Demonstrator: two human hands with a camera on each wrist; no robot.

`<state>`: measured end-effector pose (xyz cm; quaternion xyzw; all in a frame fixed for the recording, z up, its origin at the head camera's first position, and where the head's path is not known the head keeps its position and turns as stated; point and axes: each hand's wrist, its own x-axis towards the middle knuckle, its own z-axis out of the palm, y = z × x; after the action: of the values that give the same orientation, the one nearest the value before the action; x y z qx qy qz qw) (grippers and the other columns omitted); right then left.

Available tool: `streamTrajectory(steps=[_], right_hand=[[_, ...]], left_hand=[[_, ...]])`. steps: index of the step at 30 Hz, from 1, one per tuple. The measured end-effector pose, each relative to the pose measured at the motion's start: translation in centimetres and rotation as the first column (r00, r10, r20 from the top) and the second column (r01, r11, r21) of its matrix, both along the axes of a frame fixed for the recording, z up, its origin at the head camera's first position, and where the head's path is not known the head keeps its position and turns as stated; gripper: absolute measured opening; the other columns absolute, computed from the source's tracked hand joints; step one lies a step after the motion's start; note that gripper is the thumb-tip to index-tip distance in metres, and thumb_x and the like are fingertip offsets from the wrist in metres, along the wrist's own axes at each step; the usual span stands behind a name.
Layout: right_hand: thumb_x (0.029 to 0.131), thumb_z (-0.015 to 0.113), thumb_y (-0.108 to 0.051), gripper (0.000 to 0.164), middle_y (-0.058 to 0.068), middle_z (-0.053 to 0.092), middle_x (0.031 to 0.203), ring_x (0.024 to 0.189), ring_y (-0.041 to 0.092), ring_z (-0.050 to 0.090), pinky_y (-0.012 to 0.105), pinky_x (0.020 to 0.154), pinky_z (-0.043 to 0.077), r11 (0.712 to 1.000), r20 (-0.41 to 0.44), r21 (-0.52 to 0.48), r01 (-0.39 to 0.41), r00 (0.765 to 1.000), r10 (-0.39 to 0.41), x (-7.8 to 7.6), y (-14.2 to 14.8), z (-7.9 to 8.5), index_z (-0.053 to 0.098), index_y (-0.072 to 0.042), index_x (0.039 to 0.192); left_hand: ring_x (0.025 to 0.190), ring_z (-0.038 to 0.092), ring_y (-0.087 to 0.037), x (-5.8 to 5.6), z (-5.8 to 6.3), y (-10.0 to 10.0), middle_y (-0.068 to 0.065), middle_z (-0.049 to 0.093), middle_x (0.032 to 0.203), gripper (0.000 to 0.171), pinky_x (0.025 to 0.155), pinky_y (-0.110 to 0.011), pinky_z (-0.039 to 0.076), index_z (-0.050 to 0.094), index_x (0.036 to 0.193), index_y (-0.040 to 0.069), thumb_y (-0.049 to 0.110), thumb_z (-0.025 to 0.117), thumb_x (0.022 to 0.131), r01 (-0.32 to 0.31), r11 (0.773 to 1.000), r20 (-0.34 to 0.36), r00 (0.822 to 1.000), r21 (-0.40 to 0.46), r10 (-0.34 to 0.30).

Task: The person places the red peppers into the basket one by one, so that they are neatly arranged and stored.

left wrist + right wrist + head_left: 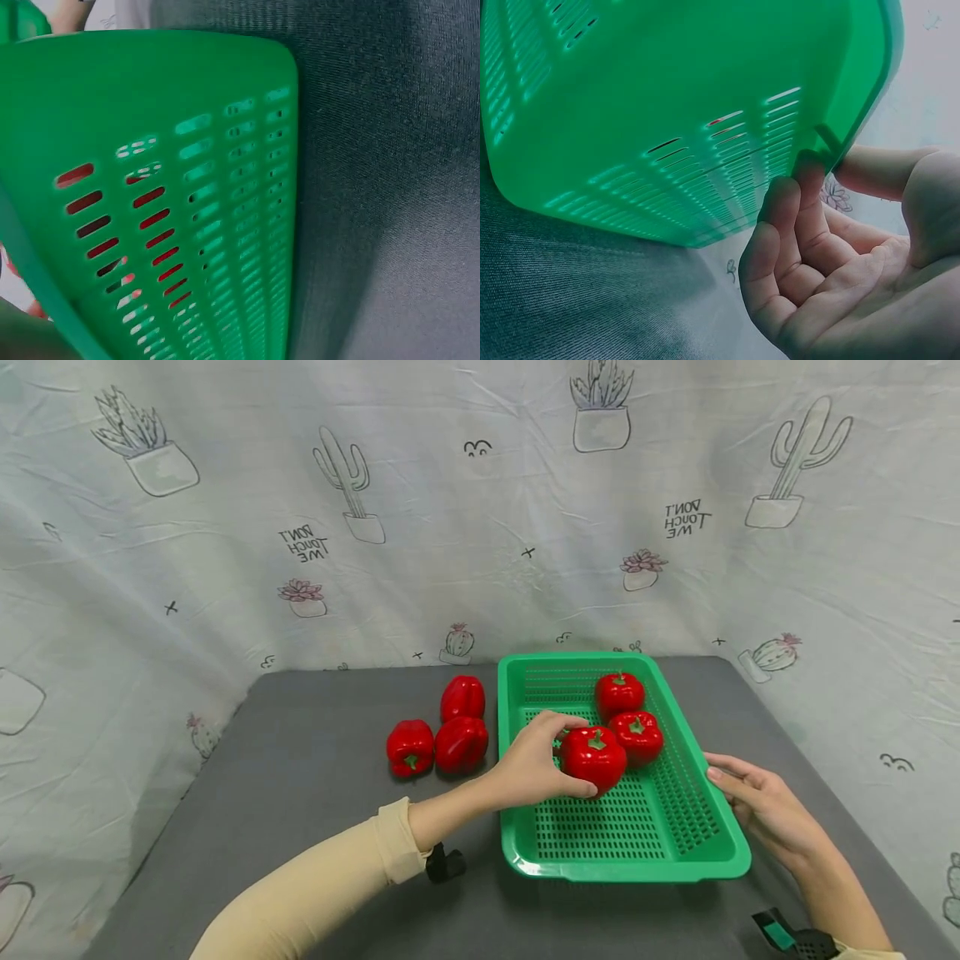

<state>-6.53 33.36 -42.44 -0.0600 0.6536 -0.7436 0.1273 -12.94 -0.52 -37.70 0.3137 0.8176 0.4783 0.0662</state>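
Lettering (684, 518) on the pale sheet (480, 518), head view, printed back to front in two spots: "DON'T TOUCH ME"! Below, the left hand (534, 762) has its grip curled round a red pepper (592, 762) over the green basket (540, 868); whether that pepper touches the mesh floor, I can't tell. Two basket peppers (641, 747) sit just beyond it, and three loose peppers (461, 747) lie left on the grey surface (300, 785). Right hand (772, 814) at the rim, forearm cut off by the frame.

Over to the left wrist: basket wall across the left half, slivers of red through the slots, the hand's grip impossible to make out.

Right wrist: thumb at the rim, fingers curled beneath, a narrow grip pinching the basket's edge!
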Motion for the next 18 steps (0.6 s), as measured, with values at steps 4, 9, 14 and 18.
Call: streamTrajectory(steps=[4,9,14,18], right_hand=[[0.106,0.044,-0.01,0.032,0.008,0.069,0.109,0.094,0.019,0.067,0.036,0.079,0.056,1.0,-0.007,-0.006,-0.004,1.0,0.004,-0.1,0.1,0.0,0.06,-0.02,0.131],[0.106,0.043,-0.009,0.032,0.008,0.069,0.109,0.095,0.018,0.067,0.035,0.079,0.056,1.0,-0.018,-0.007,-0.012,1.0,0.012,-0.2,0.2,-0.1,0.06,-0.02,0.132],[0.106,0.044,-0.009,0.032,0.009,0.07,0.107,0.093,0.019,0.068,0.036,0.078,0.056,1.0,-0.014,-0.006,-0.007,1.0,0.007,-0.2,0.1,-0.1,0.06,-0.019,0.131],[0.106,0.045,-0.01,0.03,0.009,0.07,0.106,0.092,0.019,0.068,0.036,0.077,0.056,1.0,-0.005,0.009,0.01,1.0,-0.01,-0.1,0.0,-0.1,0.061,-0.019,0.13]], left_hand=[[0.105,0.051,-0.01,-0.1,-0.2,1.0,0.008,0.053,0.122,0.07,0.071,-0.023,0.053,0.053,0.133,0.015,0.02,0.088,0.073,-0.011,1.0,0.066,0.998,-0.016,0.012],[0.104,0.052,-0.009,-0.2,-0.8,2.3,0.009,0.055,0.119,0.07,0.071,-0.023,0.053,0.054,0.132,0.014,0.017,0.089,0.071,-0.007,0.999,0.137,0.991,-0.039,0.012],[0.101,0.053,-0.009,-0.1,-1.5,3.3,0.01,0.055,0.116,0.067,0.07,-0.024,0.053,0.055,0.128,0.017,0.013,0.09,0.07,-0.001,0.999,0.204,0.979,-0.033,0.008],[0.1,0.053,-0.009,0.0,-2.0,3.8,0.009,0.055,0.116,0.067,0.071,-0.023,0.052,0.055,0.127,0.019,0.011,0.09,0.071,0.006,1.0,0.227,0.974,-0.03,0.001]])
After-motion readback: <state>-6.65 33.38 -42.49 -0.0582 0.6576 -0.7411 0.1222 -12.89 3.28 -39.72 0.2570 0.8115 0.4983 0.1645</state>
